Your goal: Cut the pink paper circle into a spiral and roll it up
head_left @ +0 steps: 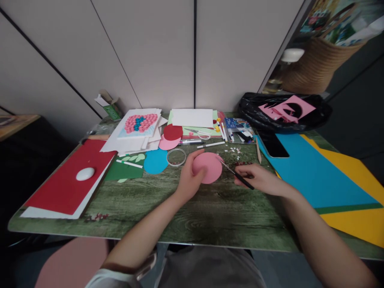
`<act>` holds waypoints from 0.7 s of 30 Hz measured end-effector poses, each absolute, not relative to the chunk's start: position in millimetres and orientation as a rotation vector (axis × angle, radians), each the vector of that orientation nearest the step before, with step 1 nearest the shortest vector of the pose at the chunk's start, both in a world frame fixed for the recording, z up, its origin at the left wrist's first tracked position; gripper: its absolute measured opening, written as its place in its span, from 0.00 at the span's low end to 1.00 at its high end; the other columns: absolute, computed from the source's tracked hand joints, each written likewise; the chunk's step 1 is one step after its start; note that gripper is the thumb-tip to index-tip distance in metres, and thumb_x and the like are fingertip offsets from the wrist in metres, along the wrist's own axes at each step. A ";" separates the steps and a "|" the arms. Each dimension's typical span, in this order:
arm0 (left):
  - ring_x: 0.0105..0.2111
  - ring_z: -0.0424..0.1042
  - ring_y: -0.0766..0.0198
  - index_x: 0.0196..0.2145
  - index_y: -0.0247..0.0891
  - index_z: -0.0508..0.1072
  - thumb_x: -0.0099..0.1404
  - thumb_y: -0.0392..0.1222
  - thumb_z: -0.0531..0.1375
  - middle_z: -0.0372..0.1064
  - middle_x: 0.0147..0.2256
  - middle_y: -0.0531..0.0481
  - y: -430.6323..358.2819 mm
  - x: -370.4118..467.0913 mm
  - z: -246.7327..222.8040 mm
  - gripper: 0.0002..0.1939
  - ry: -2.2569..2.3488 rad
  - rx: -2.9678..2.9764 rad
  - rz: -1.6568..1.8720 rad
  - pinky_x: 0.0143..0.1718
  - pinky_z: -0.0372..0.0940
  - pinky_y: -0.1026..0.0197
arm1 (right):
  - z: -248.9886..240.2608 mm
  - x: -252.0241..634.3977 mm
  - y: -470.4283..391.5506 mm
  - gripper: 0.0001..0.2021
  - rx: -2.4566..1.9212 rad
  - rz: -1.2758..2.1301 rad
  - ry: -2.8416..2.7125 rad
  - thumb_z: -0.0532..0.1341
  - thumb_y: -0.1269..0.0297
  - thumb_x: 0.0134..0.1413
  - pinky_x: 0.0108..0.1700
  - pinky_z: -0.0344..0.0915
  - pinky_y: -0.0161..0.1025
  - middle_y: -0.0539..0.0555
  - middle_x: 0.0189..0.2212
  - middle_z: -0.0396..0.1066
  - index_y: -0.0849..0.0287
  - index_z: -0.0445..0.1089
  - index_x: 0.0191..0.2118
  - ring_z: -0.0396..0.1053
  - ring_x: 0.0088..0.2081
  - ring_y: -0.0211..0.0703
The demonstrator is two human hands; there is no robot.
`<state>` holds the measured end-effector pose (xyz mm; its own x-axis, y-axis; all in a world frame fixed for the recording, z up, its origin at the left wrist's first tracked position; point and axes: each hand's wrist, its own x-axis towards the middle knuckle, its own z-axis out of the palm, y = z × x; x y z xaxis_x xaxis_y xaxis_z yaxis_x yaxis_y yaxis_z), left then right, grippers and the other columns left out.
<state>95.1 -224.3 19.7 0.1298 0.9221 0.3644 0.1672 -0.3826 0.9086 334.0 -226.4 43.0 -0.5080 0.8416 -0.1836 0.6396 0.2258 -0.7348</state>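
Observation:
My left hand (192,176) grips a pink paper circle (209,166) by its left side, thumb on top and fingers behind. In my right hand (255,178) is a pair of scissors (242,179) with black handles. Their blades point left and meet the circle's upper right edge. Left of my left hand lie a clear round ring-like dish (176,157) and a blue paper circle (155,161). Beyond these are a second pink circle (168,143) and a red circle (173,132). White-handled scissors (204,133) rest farther back.
Red paper (72,176) with a white oval object (85,173) lies left. A heart picture (141,122) tops white sheets. At right are blue paper (318,168), a phone (273,144) and a black plastic bag (252,112) bearing pink scraps (303,107). Small scraps (234,151) lie behind the scissors.

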 end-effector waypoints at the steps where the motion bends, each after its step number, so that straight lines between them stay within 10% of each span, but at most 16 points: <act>1: 0.52 0.61 0.56 0.52 0.41 0.61 0.57 0.33 0.56 0.62 0.52 0.46 -224.3 95.1 19.7 0.24 1.069 1.684 1.316 0.54 0.56 0.52 | 43.4 333.9 -226.4 0.17 -1.397 1.143 -2.252 0.57 0.54 0.52 0.24 0.45 0.33 0.44 0.18 0.49 0.58 0.53 0.20 0.48 0.22 0.32; 21: 0.52 0.62 0.57 0.52 0.41 0.62 0.58 0.35 0.55 0.63 0.52 0.46 -223.3 93.8 19.9 0.23 1.111 1.697 1.337 0.54 0.56 0.51 | 46.0 333.6 -227.5 0.18 -1.412 1.240 -2.191 0.58 0.53 0.50 0.24 0.46 0.33 0.44 0.16 0.51 0.58 0.53 0.19 0.49 0.22 0.32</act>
<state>93.8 -223.3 19.9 0.1003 0.9208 0.3770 0.2019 -0.3898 0.8985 333.6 -227.5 46.0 -0.4965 0.8392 -0.2220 0.6225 0.1660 -0.7648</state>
